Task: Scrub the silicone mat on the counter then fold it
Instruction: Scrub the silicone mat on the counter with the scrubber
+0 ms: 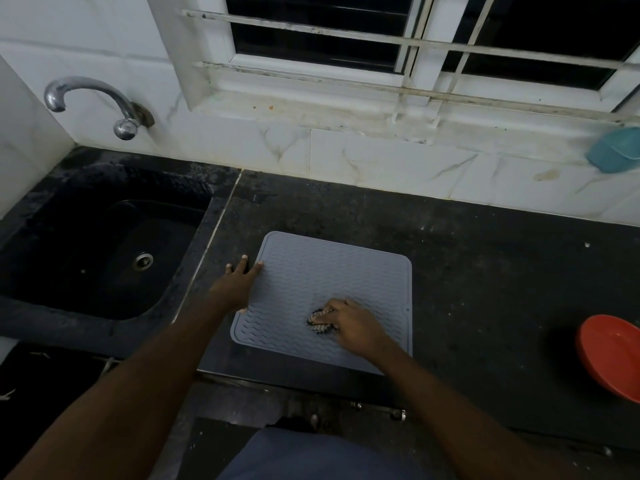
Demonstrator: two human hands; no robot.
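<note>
A grey silicone mat (pixel 329 268) with a wavy ribbed pattern lies flat on the dark counter (pixel 485 271), near its front edge. My left hand (pixel 239 284) rests with fingers spread on the mat's left edge, pressing it down. My right hand (pixel 353 325) sits on the lower middle of the mat, closed around a dark striped scrubber (pixel 317 322) that pokes out to the left of my fingers and touches the mat.
A black sink (pixel 104 244) with a metal drain lies to the left, under a chrome tap (pixel 93 102). A red bowl (pixel 613 355) stands at the counter's right edge. A teal holder (pixel 616 150) hangs on the tiled wall below the barred window.
</note>
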